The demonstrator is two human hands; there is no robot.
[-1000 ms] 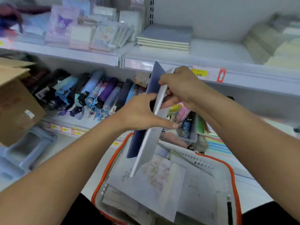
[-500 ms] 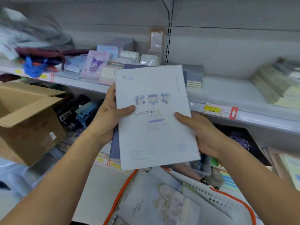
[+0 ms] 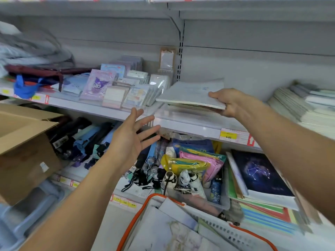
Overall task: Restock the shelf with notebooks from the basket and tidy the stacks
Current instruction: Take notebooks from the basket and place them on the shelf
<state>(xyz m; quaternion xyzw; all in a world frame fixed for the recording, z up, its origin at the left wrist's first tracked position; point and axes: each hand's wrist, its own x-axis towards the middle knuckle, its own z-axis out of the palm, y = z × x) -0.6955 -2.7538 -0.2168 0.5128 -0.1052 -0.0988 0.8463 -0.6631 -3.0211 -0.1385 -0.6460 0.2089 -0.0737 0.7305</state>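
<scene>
My right hand [image 3: 229,101] grips the near right corner of pale grey-blue notebooks [image 3: 192,93], which lie flat on top of a small stack on the middle shelf [image 3: 190,124]. My left hand [image 3: 132,138] hovers in front of the shelf edge, fingers spread, palm toward the shelf, holding nothing. The grey basket with an orange rim [image 3: 133,220] sits at the bottom centre and holds more notebooks [image 3: 172,230] with pale marbled covers.
Small stationery packs [image 3: 116,87] crowd the shelf left of the stack. Another notebook pile [image 3: 304,109] sits far right. Below are folded umbrellas [image 3: 87,140], coloured pouches [image 3: 195,162] and a dark constellation notebook [image 3: 261,173]. A cardboard box [image 3: 23,149] stands at left.
Both hands held the notebooks upright in front of me; now my right hand has laid them flat on the shelf stack. My left hand has let go and opened.
</scene>
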